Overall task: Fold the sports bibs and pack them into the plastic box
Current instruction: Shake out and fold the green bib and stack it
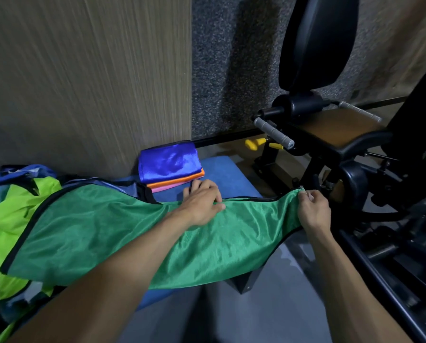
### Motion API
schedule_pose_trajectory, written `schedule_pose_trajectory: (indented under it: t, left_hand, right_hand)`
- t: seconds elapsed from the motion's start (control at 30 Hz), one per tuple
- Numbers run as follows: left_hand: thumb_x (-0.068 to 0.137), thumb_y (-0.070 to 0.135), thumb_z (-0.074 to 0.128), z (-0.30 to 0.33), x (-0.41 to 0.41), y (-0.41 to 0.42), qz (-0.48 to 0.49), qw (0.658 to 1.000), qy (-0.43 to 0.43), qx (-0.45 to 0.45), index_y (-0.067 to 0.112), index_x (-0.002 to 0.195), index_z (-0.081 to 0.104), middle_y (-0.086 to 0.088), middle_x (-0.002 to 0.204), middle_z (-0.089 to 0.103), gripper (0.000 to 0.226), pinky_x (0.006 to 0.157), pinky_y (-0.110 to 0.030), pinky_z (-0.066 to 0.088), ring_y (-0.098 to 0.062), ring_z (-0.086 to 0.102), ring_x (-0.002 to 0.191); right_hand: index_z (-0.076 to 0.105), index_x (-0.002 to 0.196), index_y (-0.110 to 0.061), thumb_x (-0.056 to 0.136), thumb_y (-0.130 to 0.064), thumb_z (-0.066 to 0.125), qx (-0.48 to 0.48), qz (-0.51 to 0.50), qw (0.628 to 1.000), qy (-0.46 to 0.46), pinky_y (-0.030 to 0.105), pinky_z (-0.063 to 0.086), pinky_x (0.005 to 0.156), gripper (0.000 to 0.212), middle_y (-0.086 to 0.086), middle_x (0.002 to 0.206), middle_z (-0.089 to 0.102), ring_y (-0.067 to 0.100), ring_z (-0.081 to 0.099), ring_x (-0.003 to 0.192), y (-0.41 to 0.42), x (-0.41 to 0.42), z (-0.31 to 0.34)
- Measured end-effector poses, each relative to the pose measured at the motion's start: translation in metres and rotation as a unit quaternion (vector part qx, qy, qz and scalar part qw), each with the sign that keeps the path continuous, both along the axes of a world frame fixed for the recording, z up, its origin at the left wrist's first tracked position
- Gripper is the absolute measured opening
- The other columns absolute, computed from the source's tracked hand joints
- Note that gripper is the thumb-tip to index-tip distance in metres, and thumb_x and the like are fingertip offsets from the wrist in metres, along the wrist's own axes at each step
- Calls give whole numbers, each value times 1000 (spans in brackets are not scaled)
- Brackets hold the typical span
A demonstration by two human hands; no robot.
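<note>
Now left hand presses flat on green bib; right hand pinches its corner

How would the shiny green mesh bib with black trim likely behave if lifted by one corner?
The shiny green mesh bib with black trim would probably hang limp: it drapes over the blue padded bench edge where the right hand pinches its corner. Its sheen suggests slippery fabric. It looks light, lying flat under the left hand.
</note>
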State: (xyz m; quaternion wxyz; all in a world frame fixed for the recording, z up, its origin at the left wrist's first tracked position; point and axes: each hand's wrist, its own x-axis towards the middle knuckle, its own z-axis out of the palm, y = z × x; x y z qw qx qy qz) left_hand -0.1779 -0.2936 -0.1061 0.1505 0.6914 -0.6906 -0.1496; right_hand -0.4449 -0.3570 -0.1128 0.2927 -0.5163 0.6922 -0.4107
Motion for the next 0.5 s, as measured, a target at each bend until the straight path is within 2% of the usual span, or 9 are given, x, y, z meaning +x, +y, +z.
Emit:
schedule_pose_trajectory:
  t: [0.07,0.17,0.27,0.33,0.43,0.5]
  left_hand:
    - [99,40,60,2,3,-5,7,1000,10,-20,31,93,54,13,134,45,12,103,-37,22,-13,29,130]
    - [100,41,57,-1,4,-8,3,997,-55,-60,32,96,48,11,128,49,13,106,-40,24,-15,34,127]
    - [100,41,56,-10,0,-4,13,992,-83,-97,32,98,46,10,121,49,14,103,-40,24,-18,39,121]
    - [99,40,59,-16,-4,1,11,987,-97,-126,31,105,52,11,125,49,13,104,-38,24,-19,40,122]
    - [91,34,70,-16,-9,17,-9,968,-124,-218,24,121,60,3,137,51,34,107,-41,28,-25,42,129]
    - [95,35,64,-14,-10,31,-68,960,-141,-232,22,130,60,1,140,52,38,109,-43,32,-24,44,130]
  right_hand:
    - [61,94,-8,101,-25,49,0,2,1000,2,35,38,62,22,1,79,60,15,53,70,0,-1,0]
    - [60,94,-8,102,-26,49,3,2,1000,1,35,39,68,22,1,79,60,21,55,75,-1,-3,-2]
    - [60,96,-8,103,-26,48,6,6,1000,6,36,41,70,23,1,80,59,19,54,73,-2,-4,-5]
    - [60,96,-8,104,-27,48,3,8,1000,13,35,41,70,23,1,80,59,20,54,74,-2,-5,-5]
    - [60,96,-9,103,-29,49,-4,13,1000,18,36,42,71,24,0,81,60,25,57,80,-3,-5,-4]
    - [61,96,-9,103,-29,49,-7,15,1000,21,36,42,72,24,1,81,60,27,57,82,-5,-5,-3]
